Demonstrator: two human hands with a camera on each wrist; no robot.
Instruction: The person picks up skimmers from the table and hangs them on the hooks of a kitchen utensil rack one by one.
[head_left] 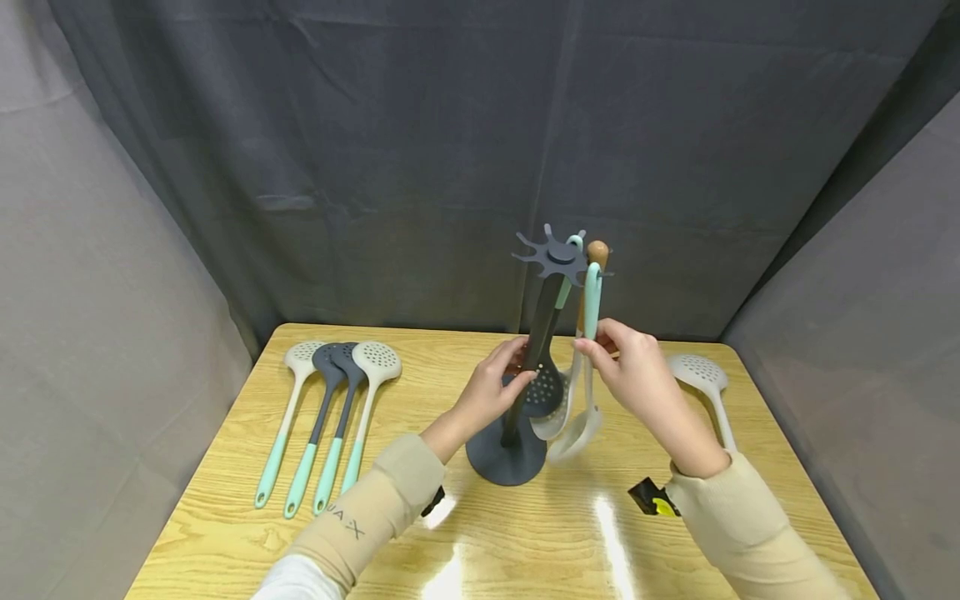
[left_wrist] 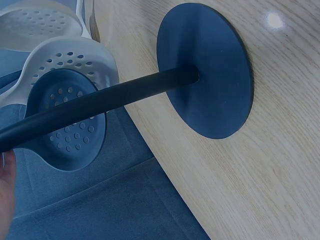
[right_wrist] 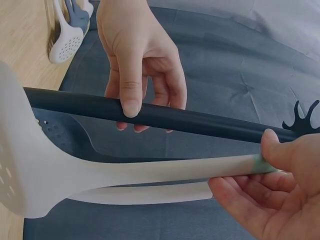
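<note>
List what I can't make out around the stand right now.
- Head view: stand pole partly hidden by left hand.
- Head view: black item half hidden by right sleeve.
- Left wrist view: only the hand's edge shows.
- Right wrist view: spoon bowl cut off by frame edge.

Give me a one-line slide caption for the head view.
Left hand grips the dark stand's pole while right hand pinches a hanging white skimmer's handle.

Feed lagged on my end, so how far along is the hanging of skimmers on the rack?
Done: two or three skimmers hang on the rack. In hand: the left hand steadies the pole while the right hand holds a white skimmer at the hooks. Left: four skimmers at the table's left and one on the right.
</note>
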